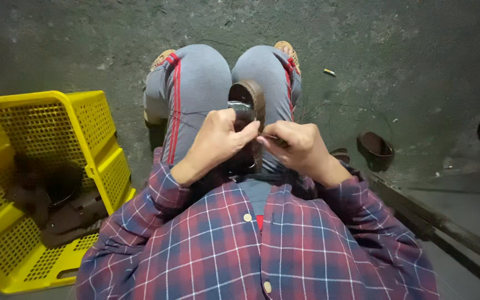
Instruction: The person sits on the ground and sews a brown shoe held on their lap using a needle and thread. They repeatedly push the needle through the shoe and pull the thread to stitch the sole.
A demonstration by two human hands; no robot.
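A dark brown shoe (249, 97) with a lighter brown sole edge lies lengthwise on my lap, between my knees in grey trousers with red stripes. My left hand (215, 139) is closed around the shoe's near part, fingers wrapped over its upper. My right hand (298, 147) pinches something small and dark at the shoe's right edge; what it is cannot be made out. Both hands meet at the middle of the shoe. My sleeves are red and blue plaid.
A yellow perforated plastic crate (40, 183) stands at my left, with dark shoe pieces (62, 205) inside. Another dark shoe (376, 150) lies on the concrete floor at my right. A dark metal bar (445, 228) runs along the lower right. A small cigarette butt (329, 71) lies farther off.
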